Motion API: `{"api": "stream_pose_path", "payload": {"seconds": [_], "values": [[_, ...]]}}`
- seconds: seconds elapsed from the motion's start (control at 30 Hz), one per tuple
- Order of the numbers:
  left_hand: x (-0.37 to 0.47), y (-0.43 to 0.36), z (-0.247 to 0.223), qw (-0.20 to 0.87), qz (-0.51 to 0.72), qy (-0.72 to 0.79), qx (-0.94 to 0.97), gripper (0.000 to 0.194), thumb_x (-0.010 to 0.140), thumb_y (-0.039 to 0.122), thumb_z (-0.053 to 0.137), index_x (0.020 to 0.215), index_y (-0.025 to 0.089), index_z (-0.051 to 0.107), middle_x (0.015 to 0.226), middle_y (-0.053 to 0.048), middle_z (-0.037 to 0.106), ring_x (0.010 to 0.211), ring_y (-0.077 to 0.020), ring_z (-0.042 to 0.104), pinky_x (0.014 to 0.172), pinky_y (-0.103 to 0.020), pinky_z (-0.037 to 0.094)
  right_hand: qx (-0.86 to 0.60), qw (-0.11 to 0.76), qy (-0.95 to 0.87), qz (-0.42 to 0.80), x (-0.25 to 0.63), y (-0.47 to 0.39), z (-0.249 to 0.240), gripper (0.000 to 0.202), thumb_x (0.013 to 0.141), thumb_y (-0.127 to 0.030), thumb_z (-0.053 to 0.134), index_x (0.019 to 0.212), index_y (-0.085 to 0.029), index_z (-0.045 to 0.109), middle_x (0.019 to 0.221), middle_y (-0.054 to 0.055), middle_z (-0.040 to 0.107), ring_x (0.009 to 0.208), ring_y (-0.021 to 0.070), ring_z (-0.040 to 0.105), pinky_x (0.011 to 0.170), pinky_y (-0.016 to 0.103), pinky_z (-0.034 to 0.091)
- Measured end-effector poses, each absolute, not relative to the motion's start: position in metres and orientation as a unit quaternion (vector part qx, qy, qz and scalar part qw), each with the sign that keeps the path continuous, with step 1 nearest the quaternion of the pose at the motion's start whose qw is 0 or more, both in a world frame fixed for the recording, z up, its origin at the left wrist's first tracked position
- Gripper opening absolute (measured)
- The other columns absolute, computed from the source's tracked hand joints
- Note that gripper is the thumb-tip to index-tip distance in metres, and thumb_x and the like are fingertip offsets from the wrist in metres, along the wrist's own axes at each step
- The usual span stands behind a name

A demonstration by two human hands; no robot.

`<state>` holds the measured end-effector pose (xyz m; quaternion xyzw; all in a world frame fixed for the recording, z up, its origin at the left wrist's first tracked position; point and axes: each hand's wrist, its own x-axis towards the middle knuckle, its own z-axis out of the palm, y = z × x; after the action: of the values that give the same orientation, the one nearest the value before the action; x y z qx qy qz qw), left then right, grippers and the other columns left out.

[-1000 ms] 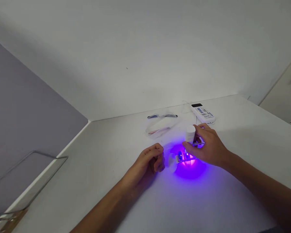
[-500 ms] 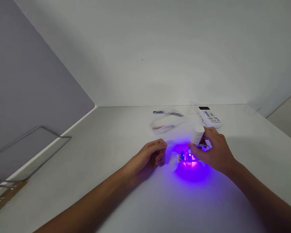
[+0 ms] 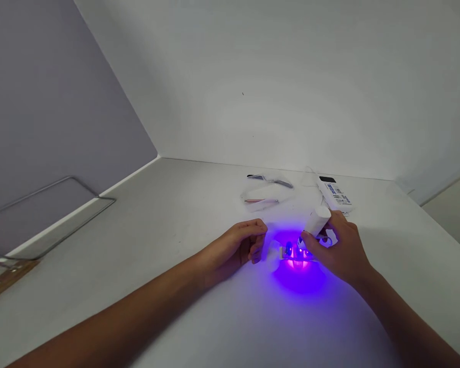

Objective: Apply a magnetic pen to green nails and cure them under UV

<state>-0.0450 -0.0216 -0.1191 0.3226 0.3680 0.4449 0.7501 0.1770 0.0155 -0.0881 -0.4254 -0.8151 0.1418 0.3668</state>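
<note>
Violet light is pooling around a small strip on the bench, below the tilted white lamp that the right hand is clamping between its fingers. The left hand is curling just beside, fingers together. Any slipping grip could be knocking the strip askew. Blue lettering is marking the power bank, too small for reading.

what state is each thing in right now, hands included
white lamp: tilted, gripped in the right hand
purple light: on, shining below the lamp
blue piece: lit by the glow
left hand: fingers curled, contents hidden
labelled white block: lying printed side up
pinkish stick: lying down
</note>
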Motion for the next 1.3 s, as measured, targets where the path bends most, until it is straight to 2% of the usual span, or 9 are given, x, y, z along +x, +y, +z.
{"api": "stream_pose_path", "payload": {"seconds": [0.23, 0.5, 0.8, 0.9, 1.0, 1.1, 1.3], "values": [[-0.0457, -0.0211, -0.1205, 0.748, 0.444, 0.365, 0.331, 0.024, 0.088, 0.023, 0.059, 0.067, 0.017, 0.049, 0.056, 0.004, 0.044, 0.051, -0.0105, 0.039, 0.053, -0.024, 0.036, -0.425, 0.379, -0.812, 0.13, 0.1779, 0.0179, -0.0917, 0.015, 0.076, -0.031, 0.063, 0.07, -0.021, 0.054, 0.061, 0.0, 0.056, 0.059, 0.0164, 0.055, 0.05, 0.025, 0.046], [-0.0445, -0.0212, -0.1212, 0.742, 0.44, 0.375, 0.339, 0.026, 0.088, 0.024, 0.057, 0.065, 0.018, 0.048, 0.056, 0.004, 0.044, 0.052, -0.0111, 0.038, 0.054, -0.025, 0.036, -0.413, 0.383, -0.816, 0.131, 0.1777, 0.0162, -0.0908, 0.016, 0.078, -0.028, 0.062, 0.068, -0.022, 0.052, 0.058, -0.002, 0.052, 0.052, 0.0136, 0.051, 0.045, 0.022, 0.042], [-0.045, -0.0205, -0.1214, 0.742, 0.438, 0.379, 0.337, 0.026, 0.089, 0.024, 0.056, 0.065, 0.018, 0.049, 0.056, 0.003, 0.044, 0.052, -0.0117, 0.039, 0.055, -0.025, 0.037, -0.41, 0.385, -0.818, 0.121, 0.178, 0.0167, -0.0905, 0.016, 0.077, -0.027, 0.062, 0.068, -0.021, 0.051, 0.059, -0.002, 0.052, 0.054, 0.0136, 0.05, 0.047, 0.023, 0.042], [-0.0442, -0.021, -0.119, 0.743, 0.44, 0.383, 0.328, 0.02, 0.085, 0.022, 0.058, 0.066, 0.018, 0.051, 0.056, 0.003, 0.044, 0.051, -0.0115, 0.037, 0.054, -0.025, 0.037, -0.416, 0.379, -0.818, 0.123, 0.1784, 0.0165, -0.0908, 0.016, 0.077, -0.027, 0.063, 0.068, -0.022, 0.052, 0.059, -0.002, 0.052, 0.054, 0.0137, 0.05, 0.047, 0.023, 0.042], [-0.0443, -0.021, -0.1181, 0.745, 0.443, 0.39, 0.312, 0.005, 0.075, 0.015, 0.059, 0.072, 0.018, 0.055, 0.056, 0.005, 0.042, 0.049, -0.0105, 0.033, 0.051, -0.024, 0.035, -0.419, 0.377, -0.816, 0.129, 0.1784, 0.0169, -0.0916, 0.014, 0.078, -0.028, 0.063, 0.069, -0.021, 0.054, 0.061, -0.001, 0.053, 0.056, 0.0143, 0.052, 0.047, 0.023, 0.043], [-0.0454, -0.0205, -0.1194, 0.747, 0.446, 0.388, 0.304, 0.011, 0.066, 0.01, 0.057, 0.074, 0.017, 0.057, 0.062, 0.004, 0.045, 0.049, -0.0093, 0.034, 0.051, -0.023, 0.035, -0.422, 0.377, -0.813, 0.137, 0.1782, 0.0173, -0.092, 0.014, 0.078, -0.028, 0.062, 0.069, -0.021, 0.055, 0.061, -0.001, 0.054, 0.057, 0.0151, 0.053, 0.048, 0.024, 0.044], [-0.0465, -0.0195, -0.1195, 0.751, 0.437, 0.38, 0.317, 0.004, 0.069, 0.013, 0.055, 0.071, 0.016, 0.058, 0.063, 0.002, 0.046, 0.05, -0.0098, 0.038, 0.052, -0.023, 0.037, -0.426, 0.37, -0.813, 0.145, 0.1782, 0.0157, -0.0895, 0.015, 0.078, -0.029, 0.063, 0.068, -0.022, 0.054, 0.061, -0.001, 0.053, 0.057, 0.0158, 0.052, 0.048, 0.024, 0.044]]}}
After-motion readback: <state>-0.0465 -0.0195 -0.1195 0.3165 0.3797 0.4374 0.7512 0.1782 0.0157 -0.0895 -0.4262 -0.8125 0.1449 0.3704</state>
